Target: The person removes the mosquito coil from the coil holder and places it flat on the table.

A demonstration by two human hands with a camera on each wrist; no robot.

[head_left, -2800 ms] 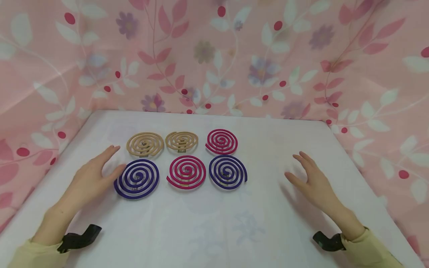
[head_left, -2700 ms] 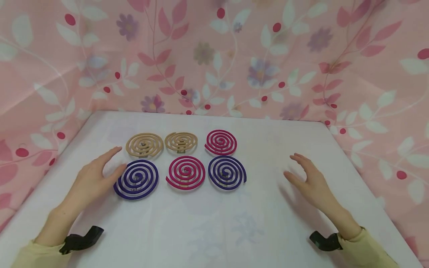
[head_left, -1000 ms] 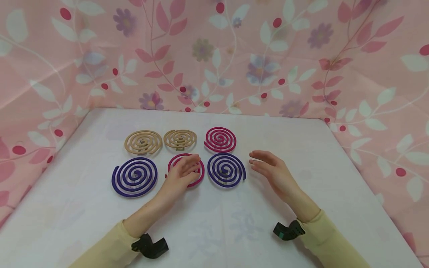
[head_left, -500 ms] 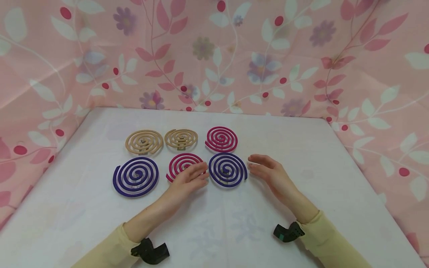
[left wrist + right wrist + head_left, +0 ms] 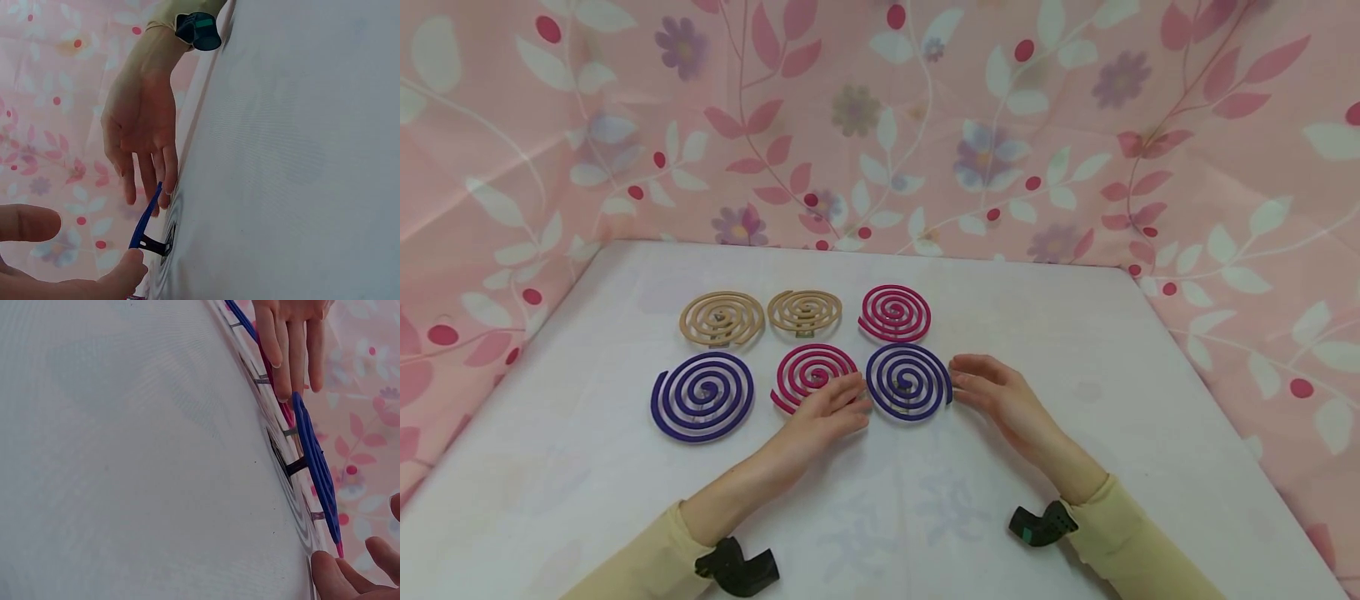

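Floral pink fabric [image 5: 1075, 125] backs a white surface [image 5: 1075, 467] where six mosquito coils sit on small stands in two rows of three. Far row: two tan coils [image 5: 722, 317] and a magenta coil [image 5: 895, 312]. Near row: a purple coil [image 5: 702, 395] at the left, a second magenta coil [image 5: 808, 371] in the middle, and the right-hand purple coil [image 5: 908, 381]. Both hands flank that right-hand purple coil. The left hand [image 5: 827, 415] lies with relaxed, nearly straight fingers at the coil's left edge, over part of the middle magenta coil. The right hand [image 5: 1000, 396], fingers loosely extended, touches its right edge. Neither hand grips it yet. The coil appears to rest on its stand, unlifted; the other five look untouched, so the handling seems barely begun.
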